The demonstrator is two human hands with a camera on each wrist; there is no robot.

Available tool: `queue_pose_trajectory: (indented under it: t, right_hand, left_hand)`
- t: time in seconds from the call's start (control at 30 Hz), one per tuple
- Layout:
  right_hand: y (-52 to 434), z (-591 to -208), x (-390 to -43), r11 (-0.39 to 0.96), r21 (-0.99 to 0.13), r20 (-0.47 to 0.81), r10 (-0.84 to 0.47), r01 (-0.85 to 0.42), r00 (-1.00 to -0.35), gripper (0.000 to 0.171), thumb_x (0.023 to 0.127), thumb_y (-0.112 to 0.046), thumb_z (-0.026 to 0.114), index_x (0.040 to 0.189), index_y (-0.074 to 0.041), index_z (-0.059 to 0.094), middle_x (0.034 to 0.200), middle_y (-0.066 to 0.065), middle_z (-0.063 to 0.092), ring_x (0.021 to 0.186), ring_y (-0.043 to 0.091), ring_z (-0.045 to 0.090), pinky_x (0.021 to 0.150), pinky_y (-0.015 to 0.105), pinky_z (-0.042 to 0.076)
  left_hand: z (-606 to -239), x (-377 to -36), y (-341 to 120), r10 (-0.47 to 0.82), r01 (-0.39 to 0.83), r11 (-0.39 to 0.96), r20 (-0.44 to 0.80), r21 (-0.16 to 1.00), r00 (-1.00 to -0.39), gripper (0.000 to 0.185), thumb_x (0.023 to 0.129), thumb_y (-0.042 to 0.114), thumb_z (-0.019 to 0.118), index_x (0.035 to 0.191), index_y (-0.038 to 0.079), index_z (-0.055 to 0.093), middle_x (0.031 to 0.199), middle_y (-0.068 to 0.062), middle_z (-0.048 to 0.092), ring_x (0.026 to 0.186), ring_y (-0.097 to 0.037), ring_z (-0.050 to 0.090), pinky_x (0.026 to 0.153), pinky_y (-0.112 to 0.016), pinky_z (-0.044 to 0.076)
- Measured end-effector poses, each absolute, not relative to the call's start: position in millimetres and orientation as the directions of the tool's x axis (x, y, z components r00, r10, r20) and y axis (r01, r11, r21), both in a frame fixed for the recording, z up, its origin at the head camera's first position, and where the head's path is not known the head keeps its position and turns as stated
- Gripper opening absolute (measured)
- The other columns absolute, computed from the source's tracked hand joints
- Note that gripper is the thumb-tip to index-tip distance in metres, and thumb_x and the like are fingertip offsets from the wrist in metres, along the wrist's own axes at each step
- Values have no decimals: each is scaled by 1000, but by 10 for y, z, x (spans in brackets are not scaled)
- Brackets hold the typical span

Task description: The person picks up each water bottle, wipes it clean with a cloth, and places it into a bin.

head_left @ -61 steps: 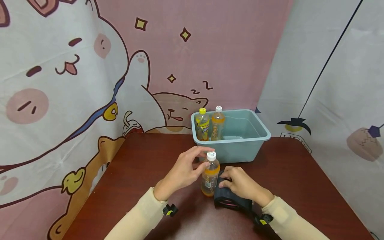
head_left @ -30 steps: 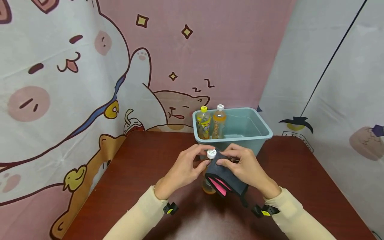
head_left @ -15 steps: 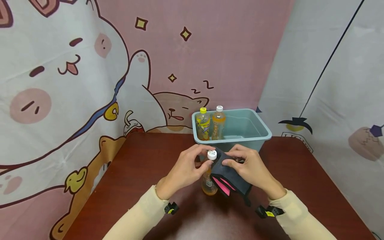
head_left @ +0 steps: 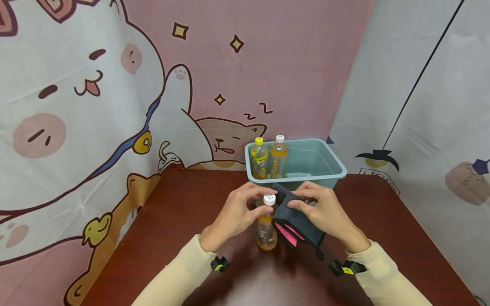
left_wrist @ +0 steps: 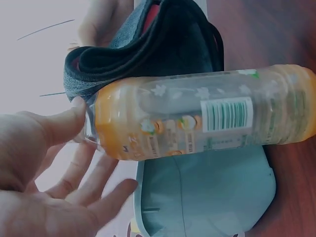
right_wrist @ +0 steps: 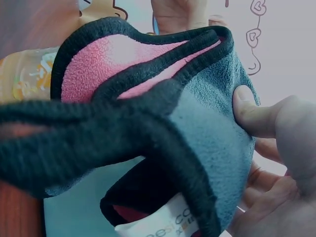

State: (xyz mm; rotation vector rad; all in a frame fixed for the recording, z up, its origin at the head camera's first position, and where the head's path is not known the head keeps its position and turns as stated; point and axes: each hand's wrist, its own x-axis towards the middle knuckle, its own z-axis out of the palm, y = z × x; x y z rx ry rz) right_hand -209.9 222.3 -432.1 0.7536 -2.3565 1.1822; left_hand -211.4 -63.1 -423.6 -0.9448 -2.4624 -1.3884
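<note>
A clear plastic bottle (head_left: 266, 233) with a white cap and orange bands stands upright on the table. My left hand (head_left: 238, 209) pinches it near the cap, thumb on one side and fingers round the other. To its right, my right hand (head_left: 323, 209) grips a folded cloth (head_left: 296, 219), dark grey outside and pink inside, with black edging. In the right wrist view the thumb presses on the grey side of the cloth (right_wrist: 212, 123), and a white tag hangs below. The cloth lies against the upper part of the bottle (left_wrist: 182, 118) in the left wrist view.
Behind the hands a light blue plastic bin (head_left: 314, 180) stands on the dark red-brown table (head_left: 183, 221). Inside it, at the left, are a yellow-capped bottle (head_left: 259, 161) and a white-capped bottle (head_left: 279, 159). A cartoon-printed curtain (head_left: 294, 63) hangs behind the table.
My right hand has lifted the folded cloth off the table and brought it up against the bottle's upper part, then shifted slightly right. My left hand has stayed at the cap.
</note>
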Motion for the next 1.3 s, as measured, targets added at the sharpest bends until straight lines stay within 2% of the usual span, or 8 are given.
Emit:
queue_pose_trajectory:
  t: [0.13, 0.2, 0.33, 0.5, 0.73, 1.03, 1.17, 1.3]
  right_hand:
    - [2210, -4314, -2116, 496, -599, 565, -294, -628, -771, 21, 99, -13, 95, 117, -23, 93, 101, -9, 78, 82, 6, 64, 71, 22, 53]
    - [2191, -4311, -2129, 497, -597, 565, -298, -630, -770, 22, 99, -13, 95, 118, -22, 93, 102, -9, 79, 83, 6, 64, 72, 22, 54]
    - [2112, -4310, -2133, 493, -611, 539, -314, -620, -781, 25, 98, -16, 96, 123, -21, 92, 104, -10, 79, 83, 7, 64, 71, 24, 54]
    - [2011, -4376, -2116, 495, -615, 511, -343, -614, -788, 34, 100, -19, 94, 134, -15, 89, 116, -6, 77, 80, 9, 58, 68, 25, 52]
    - [1968, -4475, -2088, 513, -527, 557, -393, -678, -731, 34, 101, -11, 90, 135, -7, 87, 128, 2, 76, 109, 15, 72, 84, 28, 63]
    - [2016, -4503, -2082, 525, -462, 587, -423, -715, -690, 35, 93, -7, 95, 127, -2, 89, 117, 0, 76, 97, 10, 70, 74, 25, 59]
    - [2077, -4564, -2086, 513, -482, 568, -434, -710, -699, 34, 92, -5, 95, 125, -2, 90, 109, -2, 77, 83, 2, 61, 66, 23, 54]
    - [2132, -4661, -2104, 514, -492, 539, -455, -703, -709, 33, 93, -6, 95, 126, -2, 90, 101, -5, 76, 76, -3, 55, 61, 22, 51]
  left_hand:
    - [-4230, -2127, -649, 457, 604, 404, 420, 687, -784, 48, 101, 19, 92, 146, 34, 83, 134, 8, 79, 117, -15, 73, 92, -27, 64]
    - [-4230, -2140, -654, 459, 606, 402, 422, 686, -782, 49, 102, 17, 91, 146, 35, 82, 136, 9, 81, 119, -12, 75, 94, -27, 64]
    - [-4229, -2159, -659, 453, 593, 392, 413, 703, -790, 51, 101, 14, 92, 148, 30, 81, 137, 8, 85, 120, -15, 80, 97, -28, 68]
    - [-4220, -2148, -670, 439, 585, 402, 413, 704, -798, 47, 100, 12, 93, 143, 24, 80, 127, 4, 88, 116, -21, 85, 97, -29, 68]
    - [-4223, -2155, -677, 449, 589, 385, 413, 710, -792, 45, 100, 10, 93, 141, 23, 81, 132, 2, 86, 118, -24, 85, 94, -27, 69]
    - [-4223, -2166, -668, 449, 561, 377, 384, 738, -807, 46, 98, 11, 95, 141, 25, 81, 124, 4, 87, 111, -14, 84, 88, -25, 64]
    - [-4226, -2153, -664, 447, 548, 384, 370, 743, -814, 46, 99, 12, 94, 142, 26, 80, 125, 4, 86, 111, -12, 84, 92, -28, 66]
    - [-4223, -2154, -663, 451, 548, 387, 366, 742, -814, 46, 101, 11, 93, 143, 24, 79, 128, 3, 85, 113, -14, 84, 98, -38, 70]
